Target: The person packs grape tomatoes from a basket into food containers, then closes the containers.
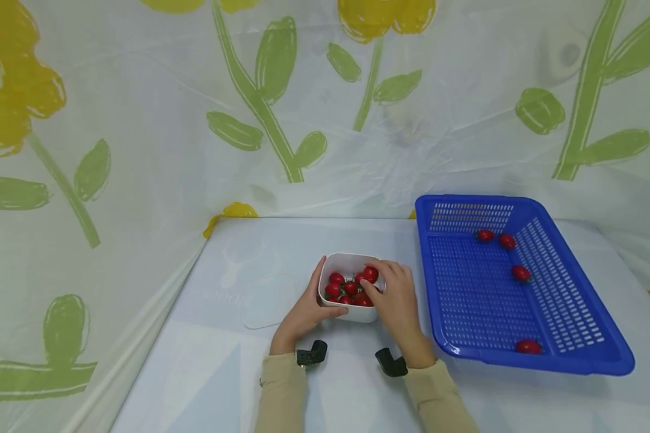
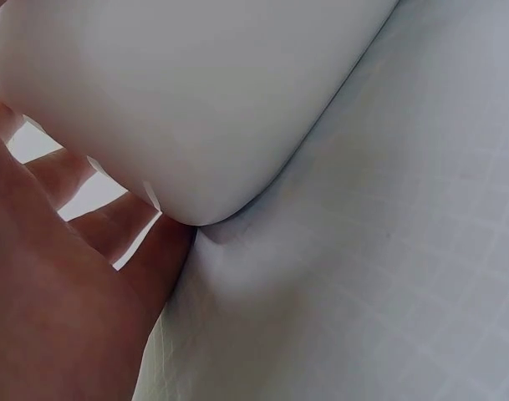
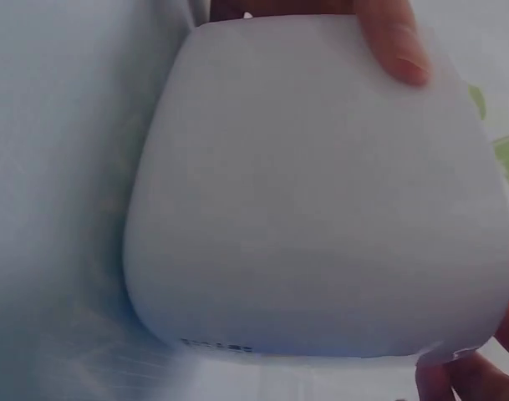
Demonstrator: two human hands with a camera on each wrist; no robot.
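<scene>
Here's the left hand (image 1: 303,314) curled round the left side of a white tub (image 1: 357,315), thumb along its near wall, the tub on the table (image 1: 352,391). Over the opposite rim comes the right hand (image 1: 401,307), thumb and finger pinching a tomato (image 1: 371,274) above the red heap (image 1: 350,288) inside. Rightward, a blue basket (image 1: 520,360) holds four more.

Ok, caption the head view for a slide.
Left hand holds a white container of red tomatoes, right hand over it, near a blue basket.
</scene>
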